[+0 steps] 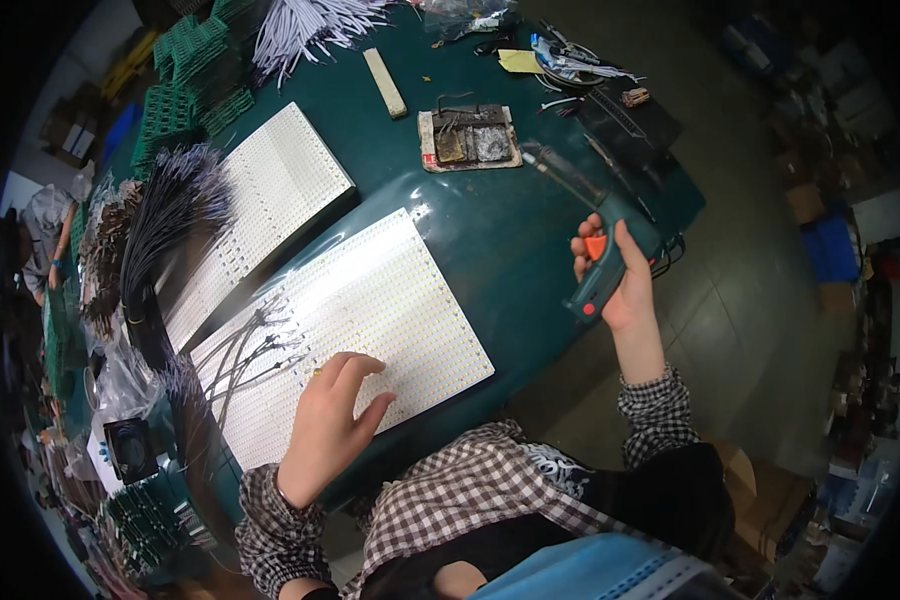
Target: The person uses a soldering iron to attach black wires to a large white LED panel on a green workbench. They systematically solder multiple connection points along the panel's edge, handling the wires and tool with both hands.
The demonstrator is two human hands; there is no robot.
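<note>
My right hand (630,290) is wrapped round the handle of a dark green soldering gun (620,222) with an orange trigger. The gun's metal tip points up and left, toward a soldering stand. My left hand (328,420) is over the near white LED board (410,285), its fingers curved and thumb apart, with nothing visible in it. Whether its fingertips touch the board cannot be told. Several short dark wires (250,350) lie on the board's left part, just beyond that hand.
A stack of white LED boards (290,165) lies further back. Dark wires (175,205) are bundled at left, white wires (310,30) at the back. The soldering stand (470,138) and a pale bar (384,84) rest on the green table (370,160). Tools and cables (570,65) crowd the far right.
</note>
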